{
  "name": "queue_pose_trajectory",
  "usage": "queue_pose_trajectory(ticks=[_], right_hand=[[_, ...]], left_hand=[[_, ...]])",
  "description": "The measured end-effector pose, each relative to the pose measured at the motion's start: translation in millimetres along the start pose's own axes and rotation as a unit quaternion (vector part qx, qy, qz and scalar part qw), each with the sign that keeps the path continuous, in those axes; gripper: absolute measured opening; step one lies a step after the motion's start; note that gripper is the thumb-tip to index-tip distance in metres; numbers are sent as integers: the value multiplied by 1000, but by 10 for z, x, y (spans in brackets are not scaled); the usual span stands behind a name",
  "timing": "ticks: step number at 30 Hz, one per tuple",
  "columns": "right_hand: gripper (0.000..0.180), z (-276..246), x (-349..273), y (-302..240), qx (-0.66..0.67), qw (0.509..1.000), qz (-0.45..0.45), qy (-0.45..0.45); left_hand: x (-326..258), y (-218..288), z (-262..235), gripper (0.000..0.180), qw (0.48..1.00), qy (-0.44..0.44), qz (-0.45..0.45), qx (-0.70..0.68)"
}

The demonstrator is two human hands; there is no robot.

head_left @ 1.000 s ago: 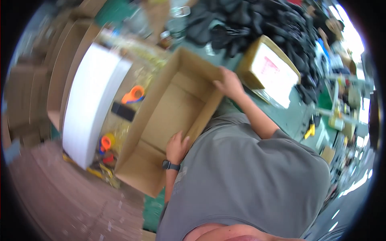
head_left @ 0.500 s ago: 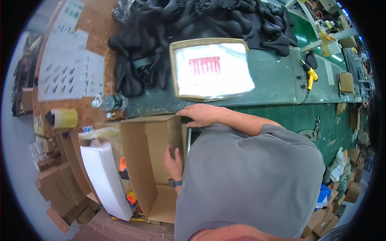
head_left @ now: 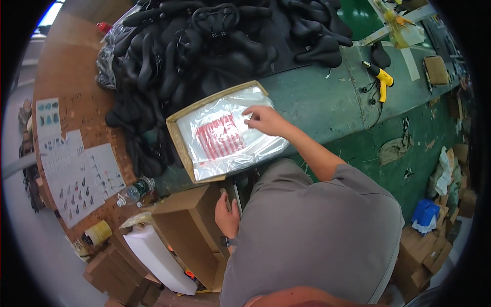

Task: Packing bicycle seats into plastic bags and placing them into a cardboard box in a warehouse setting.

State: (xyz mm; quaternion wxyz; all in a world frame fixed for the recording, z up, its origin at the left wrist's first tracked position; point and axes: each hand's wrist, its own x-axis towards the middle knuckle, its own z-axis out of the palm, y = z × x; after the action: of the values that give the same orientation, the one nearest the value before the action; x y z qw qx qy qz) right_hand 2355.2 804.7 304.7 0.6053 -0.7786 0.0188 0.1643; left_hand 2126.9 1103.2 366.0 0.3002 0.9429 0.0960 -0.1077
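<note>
On the counter, between ten and eleven o'clock from the grey shirt: a plastic-covered carton, slightly askew near the edge. At its two-to-three o'clock side, the right hand, fingers bent, thumb and forefinger a little apart over the clear plastic; no fold visibly pinched, exact contact impossible to tell. Best touched with soft fingertips, not nails: likely slippery and easy to tear. At six o'clock, the left hand, loosely spread, grasping nothing visible, beside the deep carton; cannot tell whether touching. Better not to lean there. Farther out: black padded seats at eleven, close enough to nudge; yellow pistol-shaped tool past two, well apart.
</note>
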Motion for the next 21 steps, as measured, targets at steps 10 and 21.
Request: queue_pose_trajectory(ticks=[10,21], right_hand=[[73,-1023,1419,465,-149,859,-103,478],[84,-1405,1747,625,-115,962,37,246]], left_hand=[[116,103,-38,41,999,-37,-17,35],[540,244,108,39,997,-27,58,31]])
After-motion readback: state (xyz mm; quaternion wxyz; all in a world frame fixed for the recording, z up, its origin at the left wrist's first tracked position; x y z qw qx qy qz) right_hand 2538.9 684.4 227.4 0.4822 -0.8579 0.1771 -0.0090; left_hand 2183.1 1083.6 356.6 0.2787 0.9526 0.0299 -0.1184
